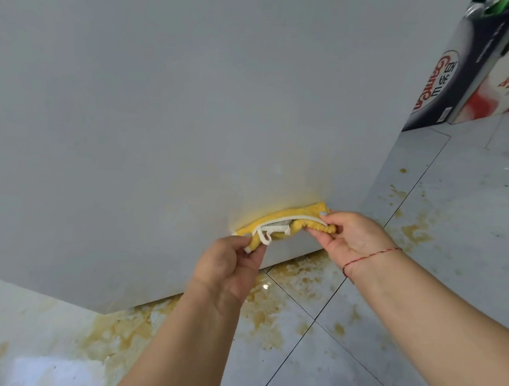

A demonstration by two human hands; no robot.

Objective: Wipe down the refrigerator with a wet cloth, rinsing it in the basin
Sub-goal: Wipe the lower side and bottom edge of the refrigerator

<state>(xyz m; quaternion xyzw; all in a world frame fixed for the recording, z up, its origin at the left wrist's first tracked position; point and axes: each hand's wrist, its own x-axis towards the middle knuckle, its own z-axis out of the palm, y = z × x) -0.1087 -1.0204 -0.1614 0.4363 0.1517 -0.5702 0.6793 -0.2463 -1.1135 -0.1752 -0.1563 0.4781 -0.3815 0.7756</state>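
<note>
Both hands pinch the cloth (287, 223): left hand (228, 270) its lower end, right hand (351, 238) the upper, flat against the refrigerator (194, 95). Wiping looks underway; next, rub along the bottom edge.

- The floor (421, 315) is pale grey tile with dark grout lines.
- The refrigerator (161, 123) stands on it, its lower edge just below the fingers (321, 221) of both hands.
- Yellow-brown stains (263, 320) spread over the tiles beneath and beyond the fingers.
- Printed cartons (460, 72) stand far above the fingers, at top right.
</note>
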